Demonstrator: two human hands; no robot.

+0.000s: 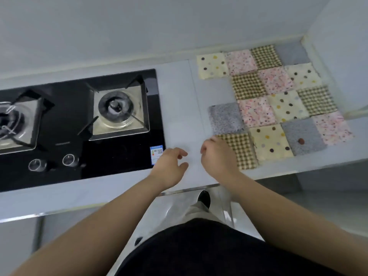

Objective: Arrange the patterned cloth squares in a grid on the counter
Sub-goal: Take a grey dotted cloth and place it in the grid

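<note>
I see the cloth squares [286, 106] laid in a grid on the bench [179, 116], at the right of the frame. My left hand [171, 164] hangs loose and holds nothing. My right hand [218, 156] lies over the lower-left checked square [244, 150]; I cannot tell if it grips.

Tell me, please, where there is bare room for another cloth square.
One grid gap between the dotted square and grey square, left of a checked square. Also the counter strip beside the stove. Rightward, cloths are packed.

A blue-edged sticker [156, 154] with a square code sits on the stove [65, 116]; its print is too blurred to read.
</note>
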